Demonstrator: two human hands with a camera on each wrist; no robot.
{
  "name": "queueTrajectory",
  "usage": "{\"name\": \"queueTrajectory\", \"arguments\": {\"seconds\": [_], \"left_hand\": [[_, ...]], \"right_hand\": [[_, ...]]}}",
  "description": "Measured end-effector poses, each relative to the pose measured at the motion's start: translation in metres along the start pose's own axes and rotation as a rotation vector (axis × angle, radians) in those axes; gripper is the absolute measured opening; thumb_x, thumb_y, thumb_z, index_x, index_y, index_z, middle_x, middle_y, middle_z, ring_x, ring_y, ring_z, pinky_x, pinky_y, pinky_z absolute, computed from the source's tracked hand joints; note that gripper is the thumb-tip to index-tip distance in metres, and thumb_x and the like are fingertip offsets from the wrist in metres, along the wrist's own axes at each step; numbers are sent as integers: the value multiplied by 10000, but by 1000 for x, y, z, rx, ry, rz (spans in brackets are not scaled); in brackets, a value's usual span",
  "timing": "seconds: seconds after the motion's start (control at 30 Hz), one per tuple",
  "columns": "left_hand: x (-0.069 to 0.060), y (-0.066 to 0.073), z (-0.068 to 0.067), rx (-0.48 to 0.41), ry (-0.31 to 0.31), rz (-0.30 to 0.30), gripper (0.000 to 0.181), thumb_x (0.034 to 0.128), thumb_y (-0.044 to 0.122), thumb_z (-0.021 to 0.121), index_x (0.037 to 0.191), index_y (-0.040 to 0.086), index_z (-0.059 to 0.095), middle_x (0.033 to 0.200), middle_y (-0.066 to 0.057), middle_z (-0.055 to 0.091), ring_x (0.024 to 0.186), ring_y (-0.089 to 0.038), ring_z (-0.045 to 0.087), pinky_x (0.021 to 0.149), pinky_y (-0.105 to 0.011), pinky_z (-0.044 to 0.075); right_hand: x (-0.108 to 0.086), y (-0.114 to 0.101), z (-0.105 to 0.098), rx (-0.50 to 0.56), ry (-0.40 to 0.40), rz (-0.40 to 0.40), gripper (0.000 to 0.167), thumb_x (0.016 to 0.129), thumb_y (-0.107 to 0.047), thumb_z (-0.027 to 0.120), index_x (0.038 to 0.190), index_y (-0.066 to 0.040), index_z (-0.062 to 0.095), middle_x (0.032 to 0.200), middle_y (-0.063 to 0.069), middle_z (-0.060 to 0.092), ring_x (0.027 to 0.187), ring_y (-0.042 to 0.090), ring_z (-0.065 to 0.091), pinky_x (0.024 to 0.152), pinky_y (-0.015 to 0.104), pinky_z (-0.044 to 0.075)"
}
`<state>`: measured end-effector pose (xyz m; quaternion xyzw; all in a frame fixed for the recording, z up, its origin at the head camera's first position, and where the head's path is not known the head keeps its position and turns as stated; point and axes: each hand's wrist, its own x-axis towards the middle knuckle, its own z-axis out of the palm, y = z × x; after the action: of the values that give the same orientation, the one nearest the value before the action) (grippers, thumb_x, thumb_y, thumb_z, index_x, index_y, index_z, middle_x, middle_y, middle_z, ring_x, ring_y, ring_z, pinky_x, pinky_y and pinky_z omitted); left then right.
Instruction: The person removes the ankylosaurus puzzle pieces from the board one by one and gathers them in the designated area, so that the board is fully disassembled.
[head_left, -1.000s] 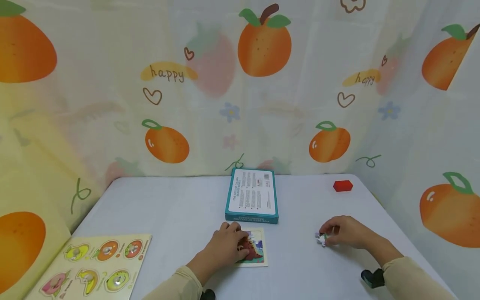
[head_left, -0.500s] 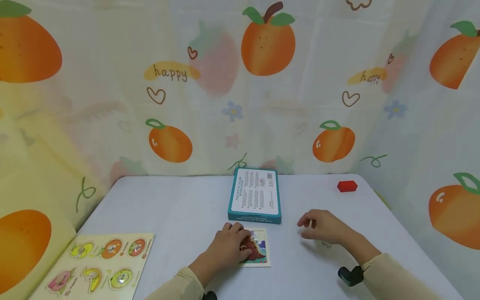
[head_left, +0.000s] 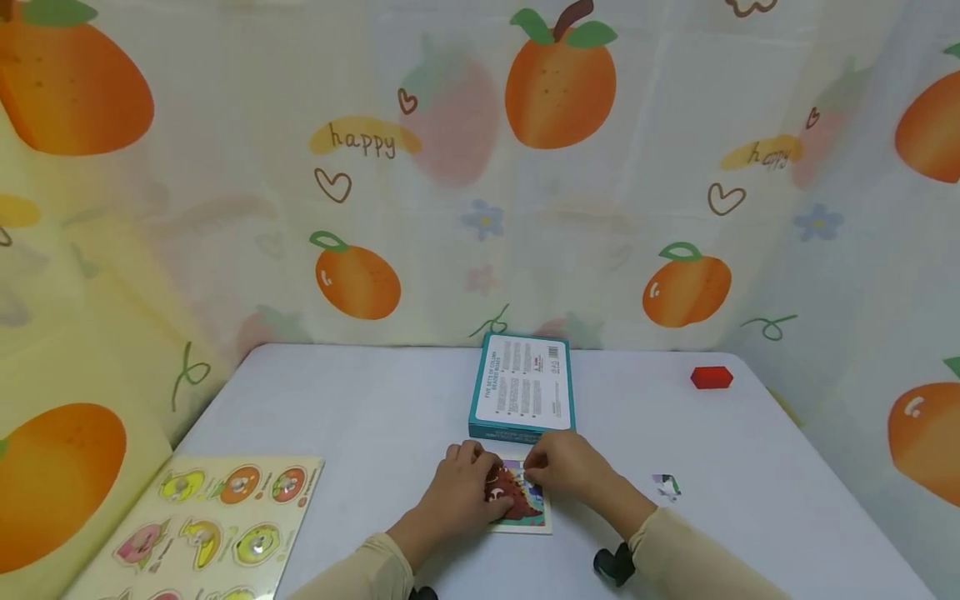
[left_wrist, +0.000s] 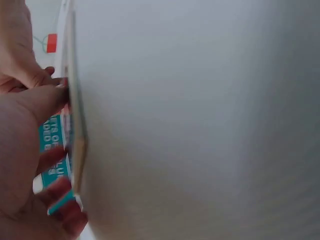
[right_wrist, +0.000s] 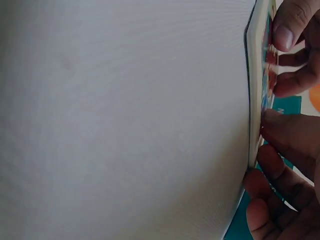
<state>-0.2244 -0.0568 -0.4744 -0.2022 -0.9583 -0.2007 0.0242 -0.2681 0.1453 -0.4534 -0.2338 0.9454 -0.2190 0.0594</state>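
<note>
A small jigsaw puzzle (head_left: 525, 521) with a dark red, spiky dinosaur picture lies in a pale frame on the table. Over its left part rests my left hand (head_left: 459, 493), thumb on the picture and fingers spread loosely toward the far edge. At the puzzle's upper right, my right hand (head_left: 572, 468) pinches with thumb and forefinger what seems a small jigsaw piece, mostly hidden by the fingertips. In the right wrist view the right thumb (right_wrist: 292, 132) touches the puzzle's edge. A few loose jigsaw pieces (head_left: 666, 486) lie to the right.
Just behind the puzzle lies a teal box (head_left: 525, 387) with a white printed label. A red block (head_left: 712, 377) sits at the far right. On the left is a fruit-picture board (head_left: 225, 517). A printed curtain (head_left: 450, 208) hangs behind the white table (head_left: 360, 400).
My right hand has left the loose pieces and moved left to the puzzle's upper right. The left hand stays on the puzzle. The head view has turned slightly left.
</note>
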Motion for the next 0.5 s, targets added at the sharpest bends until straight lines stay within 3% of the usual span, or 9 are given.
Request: {"name": "queueTrajectory", "arguments": {"seconds": [0.2, 0.5], "left_hand": [[-8, 2, 3, -36, 109, -85, 478, 793, 519, 758, 1099, 160, 676, 1082, -55, 481, 985, -258, 402, 816, -436, 402], [-15, 9, 6, -127, 142, -258, 525, 748, 539, 785, 1166, 242, 675, 1326, -143, 443, 1202, -376, 347, 970, -564, 304]], "right_hand": [[2, -1, 0, -26, 1, -17, 59, 839, -245, 786, 831, -187, 783, 753, -155, 636, 704, 50, 549, 686, 269, 503], [2, -1, 2, -41, 22, -65, 81, 851, -239, 775, 800, -204, 722, 725, -151, 591, 678, 60, 520, 644, 261, 483]]}}
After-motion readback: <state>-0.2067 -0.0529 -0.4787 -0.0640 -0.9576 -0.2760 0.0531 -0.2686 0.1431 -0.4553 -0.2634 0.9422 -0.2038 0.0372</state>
